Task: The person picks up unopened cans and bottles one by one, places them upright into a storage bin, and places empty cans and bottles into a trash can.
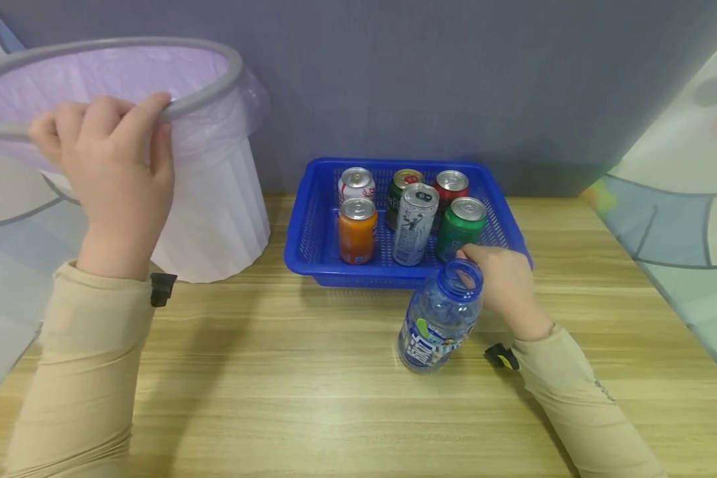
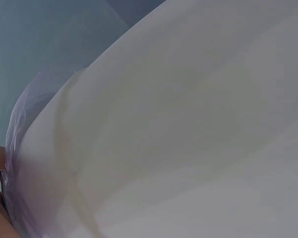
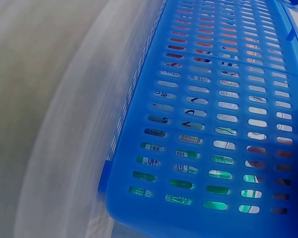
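My left hand (image 1: 107,166) grips the grey rim of a white trash bin (image 1: 215,212) lined with a thin purple bag; in the left wrist view the bin wall fills most of the picture. My right hand (image 1: 504,282) is at the front right of a blue plastic basket (image 1: 317,265), right by a green can (image 1: 460,229). Skin shows through some basket slots in the right wrist view. A clear bottle with a blue neck (image 1: 436,325) stands on the table and partly hides this hand; I cannot tell how its fingers close.
The basket also holds an orange can (image 1: 356,232), a silver-grey can (image 1: 414,229), a white can (image 1: 356,182), a dark green can and a red can (image 1: 451,182). A grey panel (image 1: 424,86) rises behind. The wooden table (image 1: 311,398) spans the front.
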Demonstrator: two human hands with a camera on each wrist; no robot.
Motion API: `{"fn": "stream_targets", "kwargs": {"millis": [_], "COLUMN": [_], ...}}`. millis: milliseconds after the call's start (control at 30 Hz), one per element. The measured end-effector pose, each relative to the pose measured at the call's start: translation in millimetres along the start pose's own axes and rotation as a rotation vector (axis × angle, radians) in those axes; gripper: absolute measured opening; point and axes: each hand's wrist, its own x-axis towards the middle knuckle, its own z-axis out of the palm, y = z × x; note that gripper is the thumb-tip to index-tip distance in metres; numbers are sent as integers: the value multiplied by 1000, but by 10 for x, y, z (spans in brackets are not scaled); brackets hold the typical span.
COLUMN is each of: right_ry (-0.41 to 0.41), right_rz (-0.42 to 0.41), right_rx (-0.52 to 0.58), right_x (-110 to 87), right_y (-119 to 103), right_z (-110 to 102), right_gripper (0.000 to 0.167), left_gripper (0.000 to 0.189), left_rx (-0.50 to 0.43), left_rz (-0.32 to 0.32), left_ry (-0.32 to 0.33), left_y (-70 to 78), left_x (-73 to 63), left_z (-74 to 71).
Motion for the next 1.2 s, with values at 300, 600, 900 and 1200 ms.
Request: {"fn": "stream_targets", "kwargs": {"millis": [300,600,900,1200], "right_ry": [-31,-125,-299,-412], "right_rz": [24,42,132,-188], "right_rx": [11,102,512,824], "right_x": [20,83,158,105], "right_y": [-13,24,80,137], "right_z": [-3,-73,-295,-477], "right_gripper": [16,12,25,37], "left_gripper": [22,23,23,21], "left_rx": [12,13,21,18], "left_rz": [-18,-25,-27,-1], "left_ry": [18,23,28,47], "left_y": [-3,-8,1,4], "left_x": [3,4,-1,-18], "left_z": [22,73,71,65]}}
